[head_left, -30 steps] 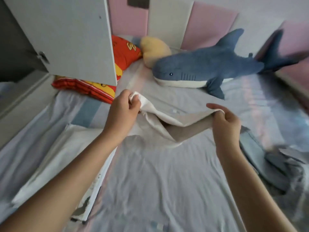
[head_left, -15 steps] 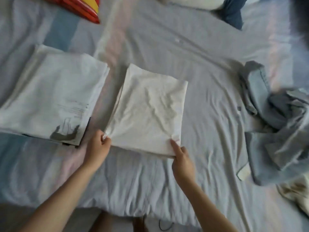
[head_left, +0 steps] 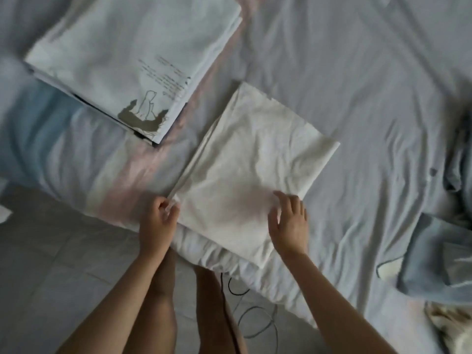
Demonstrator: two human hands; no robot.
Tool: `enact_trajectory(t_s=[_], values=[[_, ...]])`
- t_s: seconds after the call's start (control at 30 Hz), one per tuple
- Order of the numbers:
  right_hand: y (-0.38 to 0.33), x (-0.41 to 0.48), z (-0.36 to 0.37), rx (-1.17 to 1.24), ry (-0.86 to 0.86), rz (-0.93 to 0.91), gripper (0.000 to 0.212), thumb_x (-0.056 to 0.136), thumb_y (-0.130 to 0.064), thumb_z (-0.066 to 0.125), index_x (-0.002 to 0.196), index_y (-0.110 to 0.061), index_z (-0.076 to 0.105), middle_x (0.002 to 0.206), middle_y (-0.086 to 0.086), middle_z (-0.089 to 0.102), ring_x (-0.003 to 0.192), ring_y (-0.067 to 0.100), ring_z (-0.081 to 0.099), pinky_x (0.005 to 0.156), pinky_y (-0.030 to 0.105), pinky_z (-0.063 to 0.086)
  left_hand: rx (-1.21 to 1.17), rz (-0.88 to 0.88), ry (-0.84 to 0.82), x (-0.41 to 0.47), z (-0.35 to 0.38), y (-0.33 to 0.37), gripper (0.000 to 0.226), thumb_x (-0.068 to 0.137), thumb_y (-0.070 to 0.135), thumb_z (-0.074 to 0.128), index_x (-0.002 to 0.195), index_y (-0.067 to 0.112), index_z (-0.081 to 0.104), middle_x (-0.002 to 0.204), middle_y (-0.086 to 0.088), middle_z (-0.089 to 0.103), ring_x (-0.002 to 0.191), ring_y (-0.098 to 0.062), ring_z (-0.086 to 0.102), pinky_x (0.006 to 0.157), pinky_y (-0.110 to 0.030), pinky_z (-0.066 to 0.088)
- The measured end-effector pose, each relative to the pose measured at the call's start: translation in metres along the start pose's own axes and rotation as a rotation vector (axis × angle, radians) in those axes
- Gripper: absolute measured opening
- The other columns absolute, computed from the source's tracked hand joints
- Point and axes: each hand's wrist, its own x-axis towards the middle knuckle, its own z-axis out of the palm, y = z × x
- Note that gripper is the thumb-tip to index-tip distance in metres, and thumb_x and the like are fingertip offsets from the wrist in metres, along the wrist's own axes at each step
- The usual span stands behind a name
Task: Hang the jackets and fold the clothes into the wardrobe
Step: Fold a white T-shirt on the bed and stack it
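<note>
A folded white garment (head_left: 252, 169) lies flat near the bed's (head_left: 357, 85) front edge. The left hand (head_left: 159, 221) pinches its near left corner; the right hand (head_left: 288, 221), fingers spread and relaxed, hovers over its near right part. A folded printed shirt (head_left: 132, 54) sits beside it; crumpled blue clothes (head_left: 444, 251) lie well apart.

This is looking like a home bedroom: a wrinkled, pale-sheeted bed (head_left: 357, 98) is filling most of the frame, a folded white garment (head_left: 255, 162) is lying at centre, a folded printed shirt (head_left: 127, 47) at upper left, and tiled floor (head_left: 51, 264) is showing at lower left.
</note>
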Motion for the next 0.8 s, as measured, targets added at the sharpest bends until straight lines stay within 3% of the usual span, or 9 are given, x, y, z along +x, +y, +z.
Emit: enact_trajectory(t_s=[0.1,0.23,0.33,0.4,0.47,0.53,0.67,0.73,0.8], values=[[-0.029,0.103,0.009,0.108,0.018,-0.007,0.048,0.089,-0.026,0.052,0.135,-0.015,0.049,0.128,0.010,0.053,0.119,0.026,0.045,0.101,0.037,0.032,-0.091,-0.063,0.009,0.004,0.003,-0.003,0.026,0.084,0.022,0.071,0.098,0.004,0.058,0.090,-0.005,0.060,0.083,-0.017,0.053,0.071,-0.027,0.037],[-0.081,0.222,0.017,0.077,-0.236,0.049,0.057,0.088,-0.041,0.059,0.140,-0.029,0.041,0.142,0.001,0.040,0.131,0.023,0.037,0.106,0.036,0.024,-0.179,-0.070,0.026,0.002,0.000,-0.004,0.017,0.085,0.016,0.069,0.093,0.008,0.058,0.079,-0.002,0.058,0.070,-0.013,0.051,0.059,-0.014,0.036],[-0.102,0.254,0.023,0.312,-0.284,0.205,0.027,0.068,-0.045,0.062,0.094,-0.046,0.064,0.113,-0.008,0.061,0.111,0.019,0.056,0.103,0.042,0.033,-0.216,-0.108,0.029,0.001,-0.001,-0.001,0.016,0.086,0.016,0.069,0.092,0.012,0.055,0.077,0.001,0.056,0.067,-0.005,0.050,0.059,-0.006,0.037],[-0.089,0.263,0.036,0.426,-0.260,0.224,0.023,0.049,-0.051,0.056,0.071,-0.047,0.063,0.081,-0.014,0.064,0.085,0.016,0.065,0.094,0.051,0.046,-0.215,-0.136,0.039,-0.001,-0.002,-0.001,0.016,0.086,0.018,0.069,0.094,0.011,0.057,0.080,-0.001,0.058,0.067,-0.004,0.050,0.059,-0.006,0.037],[-0.080,0.266,0.035,0.471,-0.237,0.215,0.014,0.056,-0.047,0.062,0.067,-0.039,0.063,0.068,-0.016,0.059,0.073,0.013,0.061,0.086,0.054,0.052,-0.212,-0.139,0.056,-0.002,-0.002,-0.001,0.017,0.086,0.019,0.068,0.096,0.009,0.059,0.080,-0.002,0.059,0.066,-0.002,0.050,0.059,-0.007,0.036],[-0.081,0.266,0.021,0.466,-0.242,0.158,0.008,0.072,-0.031,0.070,0.072,-0.029,0.062,0.068,-0.012,0.058,0.069,0.010,0.056,0.076,0.041,0.055,-0.230,-0.124,0.079,-0.004,-0.001,0.000,0.017,0.086,0.018,0.069,0.095,0.007,0.060,0.079,-0.003,0.059,0.066,-0.003,0.050,0.059,-0.007,0.037],[-0.088,0.272,0.012,0.206,-0.446,-0.072,0.015,0.070,-0.039,0.076,0.071,-0.038,0.060,0.082,-0.009,0.058,0.088,0.015,0.056,0.076,0.030,0.046,-0.252,-0.111,0.070,-0.002,-0.001,-0.005,0.014,0.087,0.017,0.068,0.093,0.011,0.058,0.077,0.000,0.059,0.068,-0.009,0.053,0.060,-0.008,0.038],[-0.089,0.275,0.013,0.114,-0.444,-0.116,0.031,0.078,-0.029,0.075,0.059,-0.029,0.050,0.069,-0.010,0.046,0.074,0.013,0.050,0.063,0.021,0.041,-0.254,-0.101,0.041,0.000,-0.002,-0.008,0.013,0.087,0.019,0.067,0.092,0.014,0.056,0.076,0.005,0.058,0.068,-0.005,0.053,0.060,-0.008,0.038],[-0.088,0.273,0.012,0.196,-0.361,-0.083,0.024,0.081,-0.018,0.072,0.063,-0.014,0.055,0.066,-0.007,0.043,0.061,0.011,0.045,0.052,0.018,0.036,-0.248,-0.098,0.031,0.001,-0.003,-0.010,0.013,0.088,0.021,0.066,0.091,0.012,0.057,0.076,0.002,0.059,0.069,-0.008,0.055,0.061,-0.011,0.039]])
